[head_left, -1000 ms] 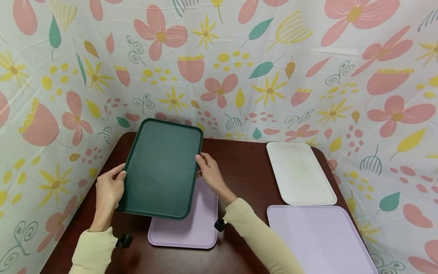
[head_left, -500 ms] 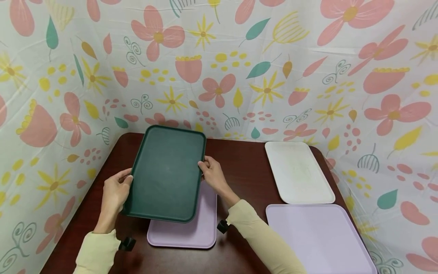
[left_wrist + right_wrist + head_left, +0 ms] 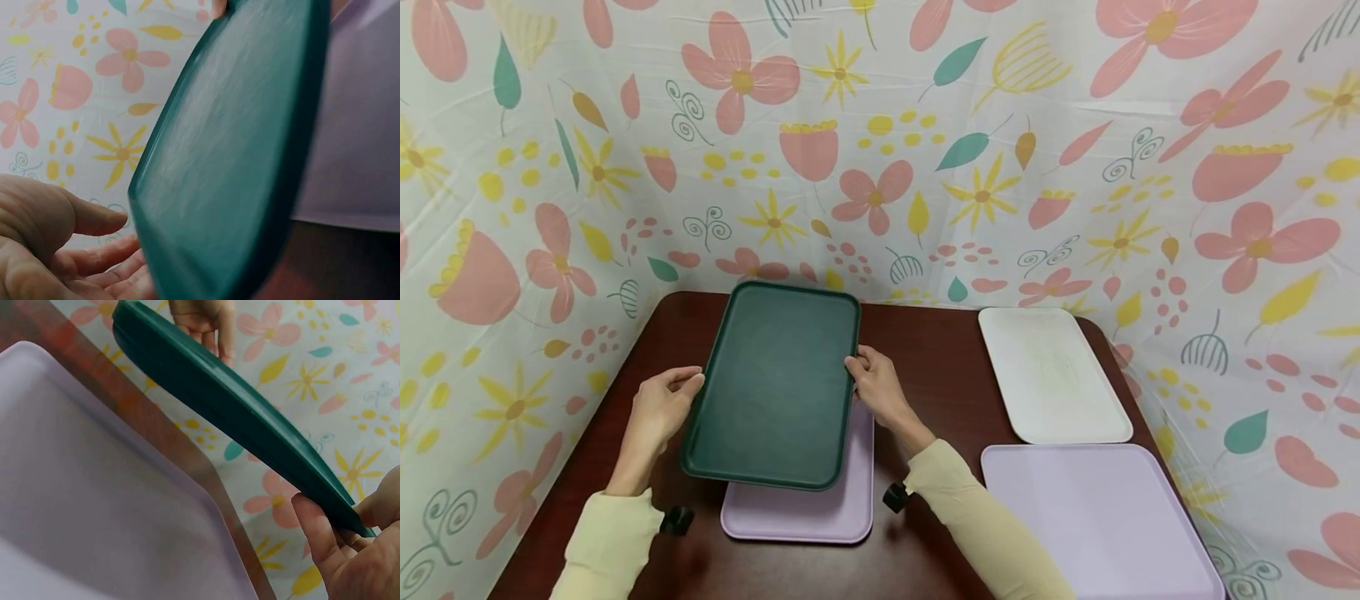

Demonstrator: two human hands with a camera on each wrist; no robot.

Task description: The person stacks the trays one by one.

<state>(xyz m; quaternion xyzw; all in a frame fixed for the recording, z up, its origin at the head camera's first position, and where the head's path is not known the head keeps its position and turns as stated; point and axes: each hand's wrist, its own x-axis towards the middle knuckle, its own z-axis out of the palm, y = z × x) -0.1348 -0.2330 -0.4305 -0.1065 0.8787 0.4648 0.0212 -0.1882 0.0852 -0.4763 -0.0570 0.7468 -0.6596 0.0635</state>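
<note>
A dark green rectangular tray (image 3: 775, 383) is held tilted above a lilac tray (image 3: 797, 512) on the table. My right hand (image 3: 882, 387) pinches the green tray's right edge; in the right wrist view, thumb and fingers (image 3: 319, 531) lie on either side of its rim. My left hand (image 3: 662, 408) is at the tray's left edge. In the left wrist view its thumb stands off the rim and its loosely extended fingers (image 3: 119, 269) reach to the tray's edge. Whether those fingers touch the tray is hard to tell. The green tray hides the upper part of the lilac one.
On the right of the dark brown table (image 3: 925, 358) lie a white tray (image 3: 1056, 375) at the back and a second lilac tray (image 3: 1090, 517) in front of it. A flower-patterned curtain (image 3: 880, 133) stands behind and along the sides.
The green tray has come down and slightly right over the lilac tray. Both hands moved right with it, and the left hand's thumb has come off its edge.
</note>
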